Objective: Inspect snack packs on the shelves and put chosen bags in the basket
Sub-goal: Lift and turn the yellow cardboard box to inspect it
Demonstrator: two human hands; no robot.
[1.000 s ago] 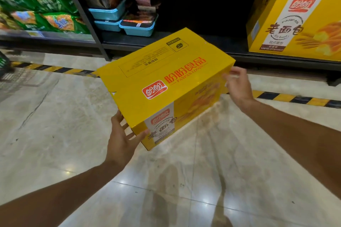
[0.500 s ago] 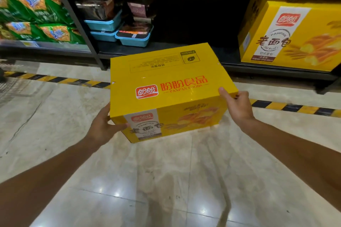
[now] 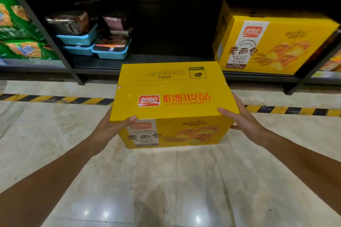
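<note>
Both hands carrying a yellow box (image 3: 171,101) level over the floor (image 3: 166,190), in front of the lowest shelf (image 3: 147,61). Left hand (image 3: 108,131) is gripping the near-left corner, thumb lying on the front face, other fingers hidden behind the side. Right hand (image 3: 243,121) is gripping the near-right corner, thumb resting on the top edge, fingers curling under and behind. To do this well: keep pressing evenly from both ends, keep it level, and tilt slowly when reading a face so it isn't slipping. No basket showing here, so it probably needs locating first. Box is looking rigid cardboard, bright yellow, red logo and "PANPAN FOODS" on top, bread picture on front, top flaps closed. A matching second box (image 3: 273,44) is sitting on the shelf to the right
</note>
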